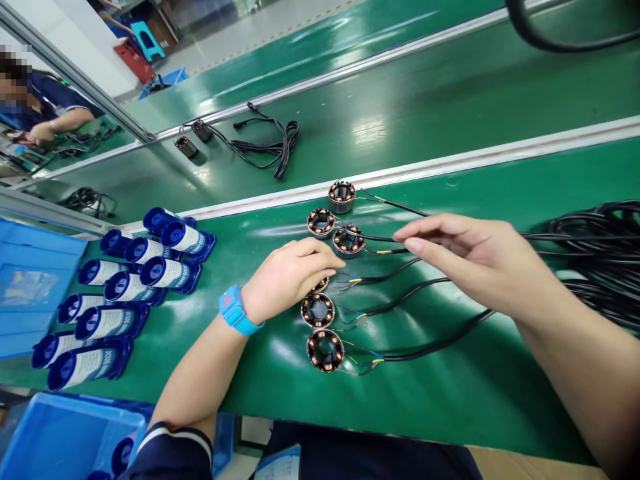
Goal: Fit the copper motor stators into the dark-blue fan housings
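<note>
Cable (376, 238) pinched in right hand (483, 261), likely bendy; left hand (286, 277) over coil ring (321, 285), grip unclear. Probably weighty, leads (355, 281) fragile: grab left rim.

On our green desk (450, 400) we have dark rings (342, 207) dotted with copper-orange windings (327, 366), black cables (435, 348) and thin wires (377, 361) in blue and yellow. To the left, our deep-blue holders (119, 360) carry white labels (93, 365) printed in blue, and the near-left bin (75, 433) is a lighter blue. We wear a sky-blue wristband (239, 312) with a reddish mark and a navy sleeve (173, 453) striped in white.
</note>
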`<state>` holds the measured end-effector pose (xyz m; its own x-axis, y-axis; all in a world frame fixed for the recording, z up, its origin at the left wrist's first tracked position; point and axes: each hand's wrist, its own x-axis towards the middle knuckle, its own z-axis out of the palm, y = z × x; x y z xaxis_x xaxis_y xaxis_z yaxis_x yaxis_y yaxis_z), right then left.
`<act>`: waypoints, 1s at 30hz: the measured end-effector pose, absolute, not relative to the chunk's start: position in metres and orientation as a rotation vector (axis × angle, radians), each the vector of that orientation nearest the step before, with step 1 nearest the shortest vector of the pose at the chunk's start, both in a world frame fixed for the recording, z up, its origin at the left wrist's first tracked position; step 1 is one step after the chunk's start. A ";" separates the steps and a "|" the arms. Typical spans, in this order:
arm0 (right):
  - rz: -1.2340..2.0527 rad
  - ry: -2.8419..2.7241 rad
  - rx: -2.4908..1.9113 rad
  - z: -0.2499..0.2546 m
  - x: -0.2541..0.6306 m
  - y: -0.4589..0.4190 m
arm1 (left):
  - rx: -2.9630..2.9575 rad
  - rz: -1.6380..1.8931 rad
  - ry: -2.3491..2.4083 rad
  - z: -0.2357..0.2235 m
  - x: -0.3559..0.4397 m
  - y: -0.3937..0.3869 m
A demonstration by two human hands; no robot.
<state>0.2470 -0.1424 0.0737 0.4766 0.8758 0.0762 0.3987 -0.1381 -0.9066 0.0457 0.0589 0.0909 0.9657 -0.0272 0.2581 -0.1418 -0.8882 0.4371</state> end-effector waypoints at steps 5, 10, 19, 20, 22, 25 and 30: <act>0.447 -1.395 -1.866 0.061 0.250 -0.131 | 2.839 0.294 -0.276 0.078 0.077 0.060; 0.469 -1.498 -1.871 0.057 0.244 -0.124 | 2.849 0.242 -0.307 0.072 0.081 0.064; 0.931 -1.310 -1.834 0.056 0.244 -0.117 | 2.722 0.107 -0.331 0.075 0.077 0.071; 0.984 -1.250 -1.802 0.053 0.244 -0.116 | 2.706 0.091 -0.343 0.076 0.076 0.072; 1.047 -1.117 -1.710 0.048 0.242 -0.113 | 2.678 0.054 -0.357 0.079 0.075 0.074; 1.061 -1.009 -1.613 0.042 0.239 -0.112 | 2.677 -0.014 -0.345 0.085 0.073 0.072; 1.065 -1.114 -1.632 0.043 0.239 -0.119 | 2.686 -0.114 -0.268 0.093 0.065 0.064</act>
<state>0.2389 -0.1190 0.0427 0.2346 0.9567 -0.1725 0.2151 -0.2242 -0.9505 0.0646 0.0639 0.0935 0.9779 -0.2058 -0.0374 -0.1700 -0.8861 0.4311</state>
